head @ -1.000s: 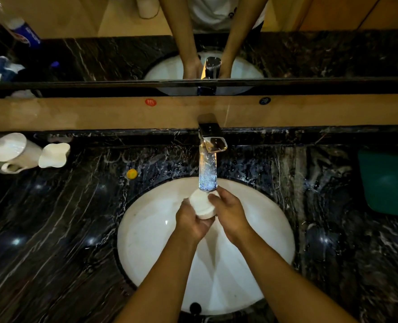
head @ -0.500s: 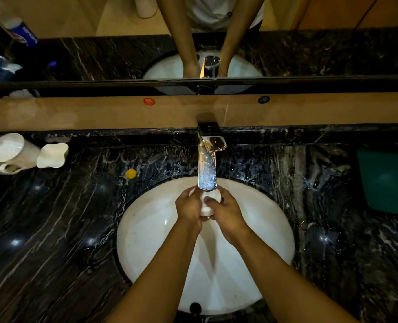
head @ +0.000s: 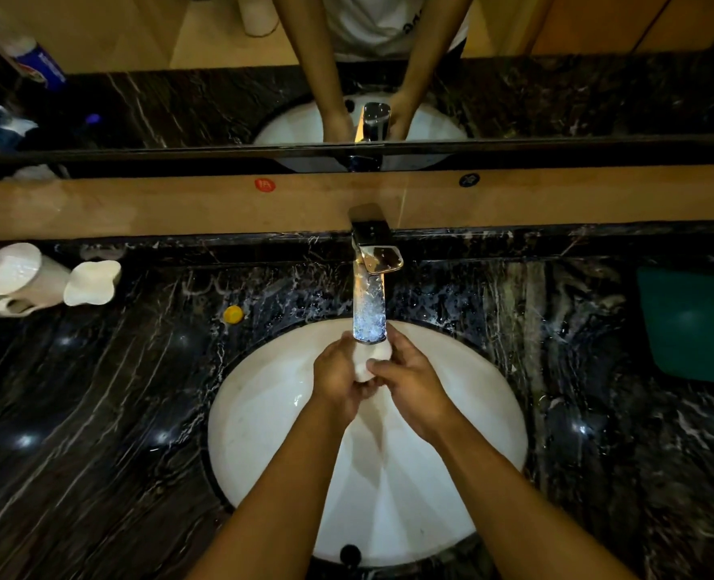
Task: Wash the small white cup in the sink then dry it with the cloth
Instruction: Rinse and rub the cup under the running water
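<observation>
The small white cup [head: 365,362] is held over the white oval sink [head: 263,433], right under the spout of the chrome tap [head: 369,303]. My left hand [head: 338,378] wraps its left side and my right hand [head: 409,378] covers its right side, thumb across the front. Most of the cup is hidden by my fingers. A folded green cloth [head: 694,324] lies on the counter at the far right, apart from both hands.
The dark marble counter [head: 95,412] surrounds the sink. A white jug [head: 16,282] and a white cup-like piece [head: 91,282] stand at the back left. A small yellow object [head: 233,314] lies near the sink's rim. A mirror runs along the back.
Both hands have closed in around the cup and lifted it a little nearer the spout. Less of the cup shows now than a second ago.
</observation>
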